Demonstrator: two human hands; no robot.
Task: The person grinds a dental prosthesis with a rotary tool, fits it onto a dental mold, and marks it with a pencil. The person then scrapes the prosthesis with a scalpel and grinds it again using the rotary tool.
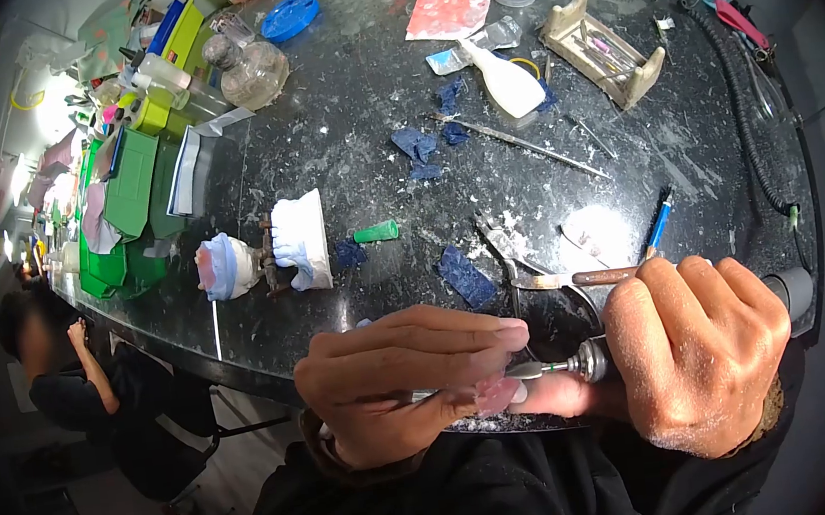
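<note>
My left hand point(385, 376) is closed around a small pink dental acrylic piece point(495, 397), pinched at the fingertips near the table's front edge. White dust coats my right hand point(700, 358), whose fingers wrap round a metal rotary handpiece point(594, 360). Its bur point(533, 369) points left and meets or nearly meets the pink piece; the exact contact is hidden by my fingers. My right thumb reaches under the bur toward the piece. Just beyond the right hand lies a wooden-handled knife point(591, 278). Behind the left hand stand plaster dental models point(302, 241) on an articulator.
On the dusty black table point(347, 113) lie a green cylinder point(376, 232), blue wax scraps point(465, 275), a white bottle point(507, 82), a tool rack point(602, 52) and a blue pen-like tool point(660, 221). Green bins point(133, 181) line the left. Another person point(69, 384) sits at the far left.
</note>
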